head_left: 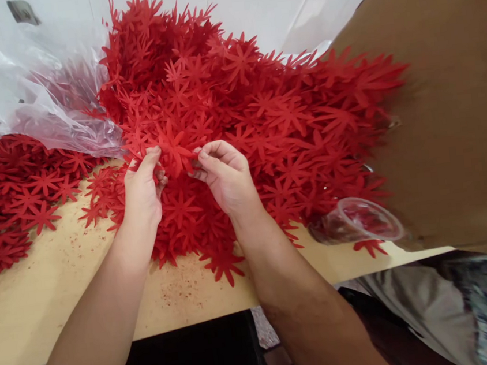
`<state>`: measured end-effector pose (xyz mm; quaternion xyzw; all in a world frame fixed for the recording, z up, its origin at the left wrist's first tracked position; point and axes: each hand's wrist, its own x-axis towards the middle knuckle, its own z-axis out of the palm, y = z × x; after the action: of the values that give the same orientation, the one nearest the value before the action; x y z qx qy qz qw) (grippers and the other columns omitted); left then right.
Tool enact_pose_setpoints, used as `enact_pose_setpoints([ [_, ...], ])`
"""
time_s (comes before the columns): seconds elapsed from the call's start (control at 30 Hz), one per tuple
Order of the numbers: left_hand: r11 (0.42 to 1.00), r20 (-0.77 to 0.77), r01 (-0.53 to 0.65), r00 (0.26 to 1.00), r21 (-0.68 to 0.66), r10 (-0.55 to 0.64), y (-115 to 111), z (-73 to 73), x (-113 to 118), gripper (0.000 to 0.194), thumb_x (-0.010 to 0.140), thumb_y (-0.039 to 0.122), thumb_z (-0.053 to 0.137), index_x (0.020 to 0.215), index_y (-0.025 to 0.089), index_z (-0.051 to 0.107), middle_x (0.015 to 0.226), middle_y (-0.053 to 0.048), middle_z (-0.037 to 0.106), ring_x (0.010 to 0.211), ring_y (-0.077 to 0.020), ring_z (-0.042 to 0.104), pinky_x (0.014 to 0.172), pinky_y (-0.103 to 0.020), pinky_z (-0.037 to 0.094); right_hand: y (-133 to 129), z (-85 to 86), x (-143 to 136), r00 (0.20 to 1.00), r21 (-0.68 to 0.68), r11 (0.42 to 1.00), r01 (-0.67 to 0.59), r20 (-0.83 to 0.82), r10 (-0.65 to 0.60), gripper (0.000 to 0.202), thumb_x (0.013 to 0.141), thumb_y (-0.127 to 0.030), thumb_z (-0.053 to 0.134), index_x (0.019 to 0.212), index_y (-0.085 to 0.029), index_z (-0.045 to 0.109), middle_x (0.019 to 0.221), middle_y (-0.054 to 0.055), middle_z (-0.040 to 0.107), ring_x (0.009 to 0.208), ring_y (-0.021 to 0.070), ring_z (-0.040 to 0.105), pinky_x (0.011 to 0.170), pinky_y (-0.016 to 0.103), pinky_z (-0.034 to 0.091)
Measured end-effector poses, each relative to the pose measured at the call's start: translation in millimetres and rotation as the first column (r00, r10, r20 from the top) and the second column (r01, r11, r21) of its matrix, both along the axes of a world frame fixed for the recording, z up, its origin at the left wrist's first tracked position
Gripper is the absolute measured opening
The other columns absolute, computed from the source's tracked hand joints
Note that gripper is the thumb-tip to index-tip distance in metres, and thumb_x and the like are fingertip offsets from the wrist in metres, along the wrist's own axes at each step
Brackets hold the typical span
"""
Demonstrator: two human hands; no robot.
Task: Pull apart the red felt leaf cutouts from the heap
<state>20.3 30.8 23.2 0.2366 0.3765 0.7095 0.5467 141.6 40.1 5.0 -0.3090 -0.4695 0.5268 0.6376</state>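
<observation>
Between my two hands is a red flower-shaped cutout (pixel 175 149) with several narrow petals. My left hand (pixel 144 181) pinches it at its left side, thumb on top. On its right side, the thumb and forefinger of my right hand (pixel 223 170) are closed on a petal tip. Both hands are just in front of a tall heap of the same red cutouts (pixel 262 111), and some of these lie under my wrists. Whether a second piece is tucked into my left fingers is hidden.
A second pile of red cutouts (pixel 26 188) lies at the left, beside a clear plastic bag (pixel 56 103). A clear plastic cup (pixel 361 222) lies tipped on the right. A large cardboard box (pixel 445 115) borders the right side. Reddish crumbs dot the pale table (pixel 91 268).
</observation>
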Motion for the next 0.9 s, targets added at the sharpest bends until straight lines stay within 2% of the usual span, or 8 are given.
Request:
enact_pose_setpoints([
  [0.13,0.999,0.054,0.009,0.999,-0.054,-0.006,1.8,1.9,-6.0,0.026,0.059,0.030,0.073,0.061,0.018,0.051,0.046,0.008,0.045,0.039,-0.0015,0.039,0.039,-0.017,0.030,6.8,-3.7,8.5,0.997,0.005,0.997,0.072,-0.011,-0.071,0.016,0.069,-0.031,0.063,0.073,-0.022,0.050,0.075,-0.003,0.052,0.064,0.0060,0.051,0.059,0.021,0.050],
  [0.2,0.997,0.080,0.049,0.996,-0.056,-0.045,1.9,2.6,-7.6,0.028,0.059,0.031,0.073,0.059,0.018,0.049,0.045,0.009,0.044,0.038,-0.0012,0.039,0.039,-0.017,0.030,8.1,-4.6,10.5,0.985,0.082,0.983,0.164,0.047,-0.169,0.014,0.072,-0.032,0.061,0.081,-0.024,0.052,0.083,-0.002,0.054,0.074,0.0077,0.055,0.065,0.022,0.051],
  [0.27,0.994,0.103,0.097,0.990,-0.040,-0.093,1.5,2.6,-7.4,0.028,0.060,0.029,0.073,0.058,0.018,0.048,0.046,0.009,0.043,0.038,-0.0011,0.039,0.039,-0.017,0.030,5.2,-3.3,8.5,0.946,0.209,0.942,0.264,0.134,-0.295,0.021,0.073,-0.033,0.061,0.093,-0.027,0.054,0.098,0.000,0.056,0.091,0.0106,0.056,0.075,0.025,0.051],
  [0.37,0.991,0.112,0.133,0.985,-0.021,-0.130,0.4,1.4,-4.2,0.024,0.061,0.027,0.072,0.059,0.017,0.050,0.047,0.008,0.045,0.038,-0.0014,0.039,0.039,-0.018,0.031,-3.6,0.2,0.1,0.901,0.327,0.901,0.284,0.230,-0.368,0.028,0.075,-0.040,0.059,0.100,-0.029,0.056,0.113,0.002,0.053,0.110,0.0146,0.050,0.086,0.030,0.049],
  [0.43,0.991,0.085,0.135,0.987,-0.023,-0.133,-0.4,0.3,-1.4,0.022,0.062,0.026,0.072,0.061,0.018,0.052,0.047,0.008,0.046,0.039,-0.0018,0.039,0.041,-0.018,0.032,-7.2,0.8,-5.8,0.922,0.304,0.930,0.204,0.260,-0.288,0.028,0.075,-0.045,0.057,0.098,-0.028,0.058,0.107,0.003,0.057,0.105,0.0146,0.053,0.085,0.030,0.049],
  [0.57,0.986,0.035,0.169,0.985,-0.017,-0.168,-2.1,-1.1,2.7,0.019,0.062,0.025,0.071,0.063,0.017,0.054,0.048,0.008,0.045,0.040,-0.0021,0.038,0.042,-0.019,0.032,-4.2,-3.1,-11.3,0.970,0.206,0.975,0.087,0.207,-0.131,0.032,0.066,-0.049,0.065,0.084,-0.024,0.058,0.082,-0.001,0.062,0.075,0.0102,0.057,0.072,0.027,0.051],
  [0.73,0.988,0.046,0.151,0.988,-0.019,-0.150,-3.0,-0.4,4.9,0.014,0.061,0.019,0.068,0.062,0.017,0.054,0.052,0.007,0.049,0.042,-0.0019,0.039,0.043,-0.020,0.032,-3.7,-1.6,-11.5,0.963,0.179,0.978,0.104,0.227,-0.143,0.028,0.070,-0.048,0.062,0.070,-0.021,0.053,0.062,-0.005,0.053,0.054,0.0058,0.045,0.053,0.021,0.041],
  [0.9,0.998,0.074,0.054,0.996,-0.039,-0.051,-3.4,0.5,6.4,0.014,0.058,0.016,0.066,0.062,0.017,0.053,0.053,0.008,0.050,0.042,-0.0010,0.039,0.043,-0.017,0.031,-6.3,-1.7,-13.2,0.952,0.162,0.981,0.106,0.268,-0.147,0.042,0.069,-0.056,0.058,0.057,-0.020,0.043,0.052,-0.006,0.036,0.048,0.0042,0.032,0.045,0.021,0.028],
])
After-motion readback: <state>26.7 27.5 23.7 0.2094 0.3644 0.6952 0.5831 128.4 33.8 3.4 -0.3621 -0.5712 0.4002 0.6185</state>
